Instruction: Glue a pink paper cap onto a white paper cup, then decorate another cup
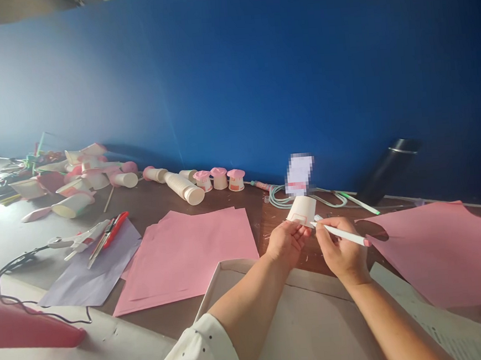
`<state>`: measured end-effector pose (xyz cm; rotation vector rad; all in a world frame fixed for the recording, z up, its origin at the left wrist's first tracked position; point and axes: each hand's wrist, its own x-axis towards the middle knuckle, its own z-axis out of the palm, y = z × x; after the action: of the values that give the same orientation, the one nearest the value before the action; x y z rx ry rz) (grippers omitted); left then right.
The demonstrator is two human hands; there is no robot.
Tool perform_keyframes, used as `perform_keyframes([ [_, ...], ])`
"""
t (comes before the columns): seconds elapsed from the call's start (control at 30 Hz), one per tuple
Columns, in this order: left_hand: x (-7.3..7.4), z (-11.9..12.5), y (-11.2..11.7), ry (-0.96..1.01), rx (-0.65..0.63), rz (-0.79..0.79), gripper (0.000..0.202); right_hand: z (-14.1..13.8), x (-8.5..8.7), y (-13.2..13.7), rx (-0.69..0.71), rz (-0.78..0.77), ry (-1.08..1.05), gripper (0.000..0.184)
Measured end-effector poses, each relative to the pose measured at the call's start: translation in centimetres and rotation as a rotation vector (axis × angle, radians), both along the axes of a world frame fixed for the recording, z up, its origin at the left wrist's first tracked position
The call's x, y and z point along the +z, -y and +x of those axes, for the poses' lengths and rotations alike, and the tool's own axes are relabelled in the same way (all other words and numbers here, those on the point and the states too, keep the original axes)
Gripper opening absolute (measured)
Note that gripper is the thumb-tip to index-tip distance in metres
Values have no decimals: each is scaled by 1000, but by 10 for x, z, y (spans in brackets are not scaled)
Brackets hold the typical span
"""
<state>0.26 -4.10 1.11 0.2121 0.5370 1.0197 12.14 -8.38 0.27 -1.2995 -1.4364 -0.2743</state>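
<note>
My left hand is closed round a small white paper cup, held upside down over the brown table; a pink rectangle outline shows on the cup's side. My right hand grips a white pen with a pink end, its tip touching the cup's lower edge. Both hands hover above the far rim of a shallow white box lid.
Pink paper sheets lie left of the hands and another pink sheet to the right. A glue gun, red-handled scissors, a purple sheet, a pile of paper cups, finished pink-topped cups, a black flask and a blue wall surround them.
</note>
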Motion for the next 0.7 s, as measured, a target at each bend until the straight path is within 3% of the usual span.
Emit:
perform_keyframes([
  [0.23,-3,0,0,47,33,-15,14,7,-5,-1,8,-2,-91,15],
  [0.7,-1,1,-1,27,35,20,16,3,-1,-1,7,47,-9,12],
])
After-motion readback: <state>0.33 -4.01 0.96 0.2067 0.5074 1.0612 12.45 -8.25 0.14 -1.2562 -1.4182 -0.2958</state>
